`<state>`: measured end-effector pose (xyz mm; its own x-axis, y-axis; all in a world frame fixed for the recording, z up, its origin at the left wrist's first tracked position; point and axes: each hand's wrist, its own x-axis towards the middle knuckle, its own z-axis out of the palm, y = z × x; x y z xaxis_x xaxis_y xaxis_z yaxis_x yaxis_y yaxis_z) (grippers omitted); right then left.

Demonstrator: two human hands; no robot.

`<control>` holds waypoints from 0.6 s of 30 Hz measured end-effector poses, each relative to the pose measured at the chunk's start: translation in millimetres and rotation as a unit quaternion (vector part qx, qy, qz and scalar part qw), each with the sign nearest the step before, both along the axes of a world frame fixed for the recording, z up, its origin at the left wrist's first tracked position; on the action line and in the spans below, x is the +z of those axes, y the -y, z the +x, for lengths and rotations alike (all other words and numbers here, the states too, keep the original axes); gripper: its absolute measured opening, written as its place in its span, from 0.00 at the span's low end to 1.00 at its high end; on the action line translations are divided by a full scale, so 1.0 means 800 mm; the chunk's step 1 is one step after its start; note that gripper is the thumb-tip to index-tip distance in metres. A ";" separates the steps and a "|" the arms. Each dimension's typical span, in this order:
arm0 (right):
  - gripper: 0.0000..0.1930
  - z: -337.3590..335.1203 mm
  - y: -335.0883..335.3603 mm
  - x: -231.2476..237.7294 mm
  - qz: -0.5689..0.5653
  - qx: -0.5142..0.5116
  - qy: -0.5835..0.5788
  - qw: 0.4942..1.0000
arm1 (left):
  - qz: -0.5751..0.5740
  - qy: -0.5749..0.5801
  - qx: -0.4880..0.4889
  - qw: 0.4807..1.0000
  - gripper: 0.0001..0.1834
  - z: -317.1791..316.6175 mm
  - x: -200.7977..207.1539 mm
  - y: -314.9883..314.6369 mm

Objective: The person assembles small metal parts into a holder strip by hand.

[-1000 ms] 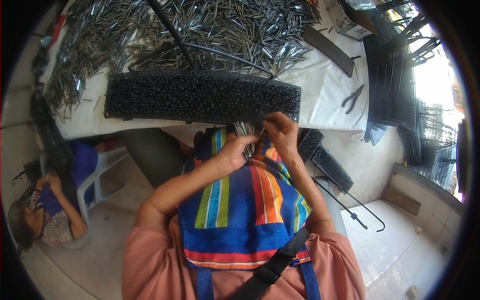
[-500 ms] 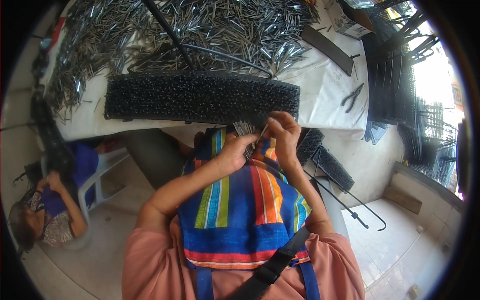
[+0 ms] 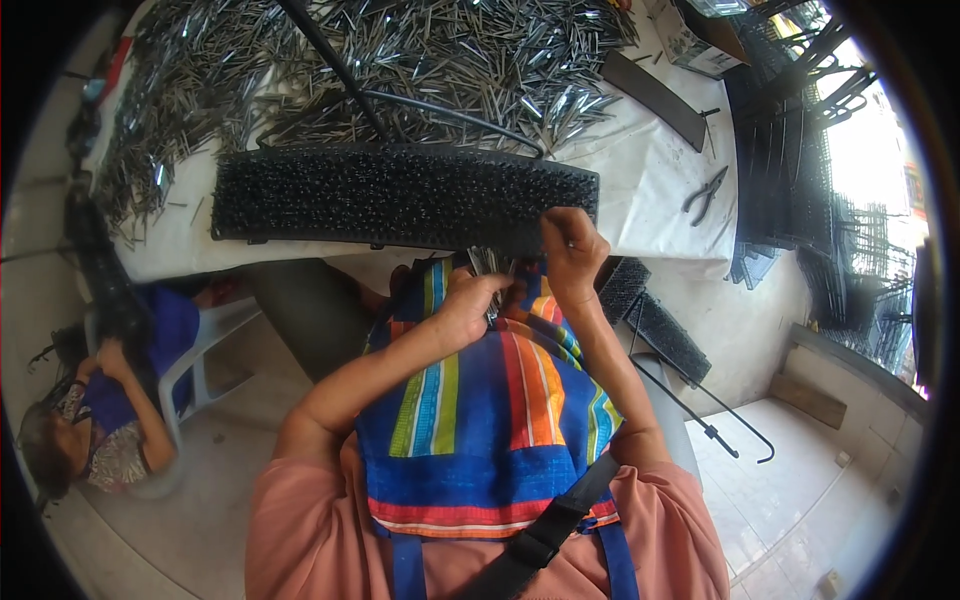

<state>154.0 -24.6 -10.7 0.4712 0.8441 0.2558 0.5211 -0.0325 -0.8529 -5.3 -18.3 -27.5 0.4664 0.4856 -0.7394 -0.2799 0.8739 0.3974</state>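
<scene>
A bundle of thin metal strips (image 3: 487, 263) is gripped in my left hand (image 3: 466, 308), close above the striped cloth (image 3: 480, 420) on my lap. My right hand (image 3: 576, 252) is closed in a pinch at the near right part of a long black panel (image 3: 390, 195). Whatever lies between its fingertips is too small to make out. Dense short points cover the panel's face, and it rests along the table's near edge.
Loose metal strips (image 3: 420, 70) lie heaped behind the panel. Pliers (image 3: 706, 196) and a dark curved plate (image 3: 655, 100) are to the right. More black panels (image 3: 668, 338) stand below the table. At left another person (image 3: 110, 410) sits on a pale chair (image 3: 205, 335).
My right hand has moved away from the strips in my left hand, up and slightly forward over the panel's near right edge. My left hand stays almost in place.
</scene>
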 end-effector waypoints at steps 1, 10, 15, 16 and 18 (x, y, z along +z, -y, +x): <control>0.03 0.002 -0.003 0.000 0.000 -0.001 0.001 1.000 | -0.007 0.001 0.008 1.000 0.09 0.002 -0.001 -0.001; 0.06 -0.013 0.015 0.007 -0.046 0.069 0.150 0.985 | -0.013 0.044 0.013 0.999 0.08 0.002 -0.002 -0.001; 0.05 -0.015 0.040 0.006 -0.211 0.105 -0.197 0.952 | -0.003 0.050 0.051 0.997 0.09 0.006 0.004 0.001; 0.05 -0.012 0.042 0.006 -0.210 0.103 -0.196 0.952 | -0.008 0.055 0.029 0.998 0.09 0.005 0.006 0.002; 0.04 -0.008 0.041 0.006 -0.163 0.032 -0.323 0.932 | -0.012 0.058 0.005 0.998 0.09 0.005 0.011 0.000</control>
